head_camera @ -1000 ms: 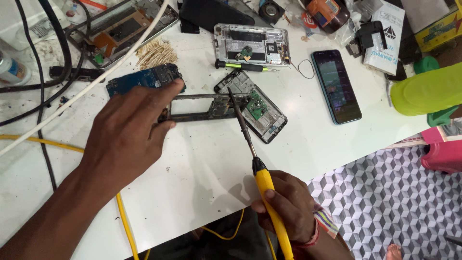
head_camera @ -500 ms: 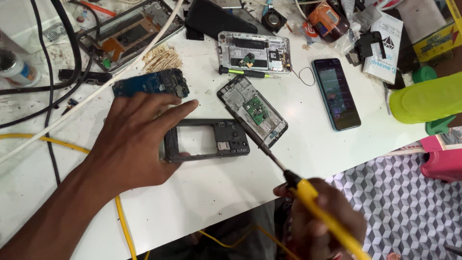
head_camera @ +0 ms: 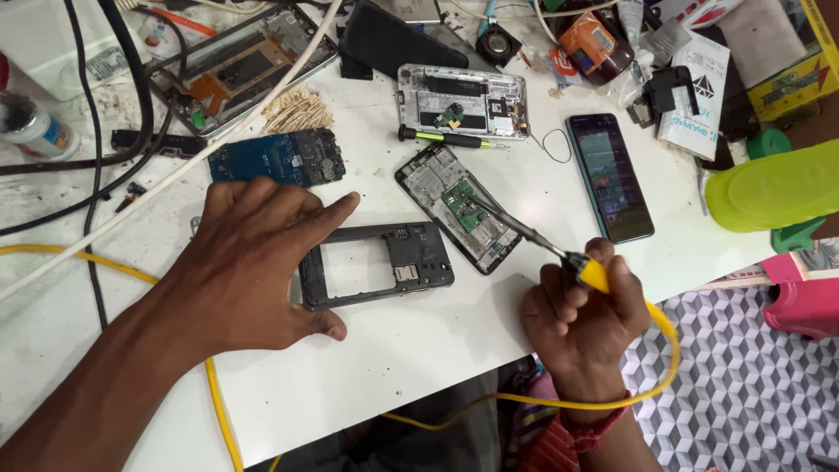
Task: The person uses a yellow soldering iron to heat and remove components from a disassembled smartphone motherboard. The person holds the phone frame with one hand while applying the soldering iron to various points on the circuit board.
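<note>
My right hand (head_camera: 584, 310) grips a yellow-handled soldering iron (head_camera: 559, 253) near the table's front edge. Its metal tip rests on the green board inside an opened phone body (head_camera: 463, 210). My left hand (head_camera: 249, 262) lies flat on the white table (head_camera: 402, 367), fingers spread, thumb and forefinger bracketing the left end of a black phone frame (head_camera: 376, 264). A blue circuit board (head_camera: 278, 157) lies just beyond the left fingertips.
A dark smartphone (head_camera: 610, 177) lies right of the opened phone. Behind are a silver phone chassis (head_camera: 463, 102), a green-handled screwdriver (head_camera: 446, 137), another dismantled phone (head_camera: 240, 70), black and white cables, a yellow cord (head_camera: 603, 398) and clutter. A lime-green object (head_camera: 773, 185) sits at right.
My right hand swung right and turned, bringing the iron's tip from the black frame onto the opened phone's board. My left hand lifted off the frame and now rests beside its left end.
</note>
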